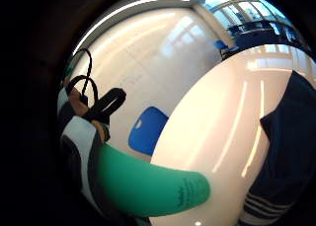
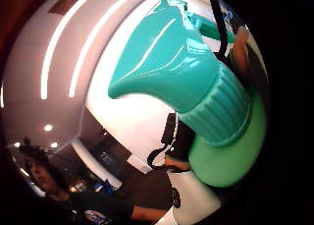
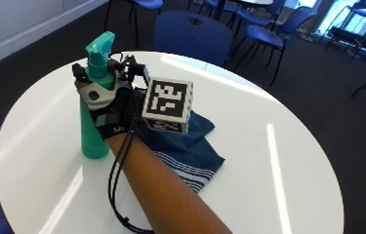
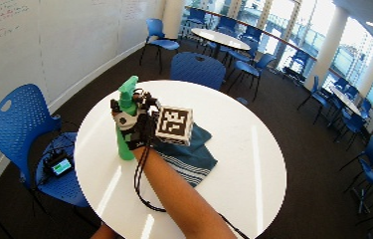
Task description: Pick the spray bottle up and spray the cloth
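Observation:
A tall green spray bottle [image 3: 94, 131] with a teal spray head [image 3: 99, 48] stands upright at the left of the round white table [image 3: 286, 161]. My gloved right hand [image 3: 108, 105] grips the bottle near its neck, fingers curled round it. The teal head [image 2: 181, 68] fills the thumb side palm view, and the green body [image 1: 148, 186] shows in the little finger side palm view. A dark blue cloth [image 3: 182, 146] with white stripes at one end lies flat on the table just right of the bottle, partly under my forearm. The same cloth [image 1: 286, 152] shows beside the bottle.
A blue chair [image 3: 192, 34] stands at the table's far edge and another [image 4: 20, 129] to the left with a small device [image 4: 60, 167] on its seat. More blue chairs and tables [image 4: 219, 37] fill the room behind.

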`<state>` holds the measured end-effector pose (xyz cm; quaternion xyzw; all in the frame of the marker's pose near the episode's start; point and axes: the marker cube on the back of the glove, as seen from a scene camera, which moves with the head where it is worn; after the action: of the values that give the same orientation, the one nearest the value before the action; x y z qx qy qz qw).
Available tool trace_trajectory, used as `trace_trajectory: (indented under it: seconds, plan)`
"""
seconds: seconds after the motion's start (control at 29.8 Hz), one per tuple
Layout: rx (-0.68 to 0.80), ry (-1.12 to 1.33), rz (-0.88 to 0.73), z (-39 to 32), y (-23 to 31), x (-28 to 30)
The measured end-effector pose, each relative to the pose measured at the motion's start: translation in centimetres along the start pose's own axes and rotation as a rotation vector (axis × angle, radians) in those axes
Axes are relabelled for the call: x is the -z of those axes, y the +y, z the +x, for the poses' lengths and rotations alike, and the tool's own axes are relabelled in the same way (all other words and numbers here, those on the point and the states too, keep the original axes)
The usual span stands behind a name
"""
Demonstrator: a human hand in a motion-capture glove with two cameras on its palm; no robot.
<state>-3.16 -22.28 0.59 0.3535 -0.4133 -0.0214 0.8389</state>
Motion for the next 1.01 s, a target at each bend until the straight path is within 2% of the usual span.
trace_trajectory:
  seconds: [1.01]
  plan:
    - [-0.069, 0.093, -0.058, 0.5, 0.8, 1.5]
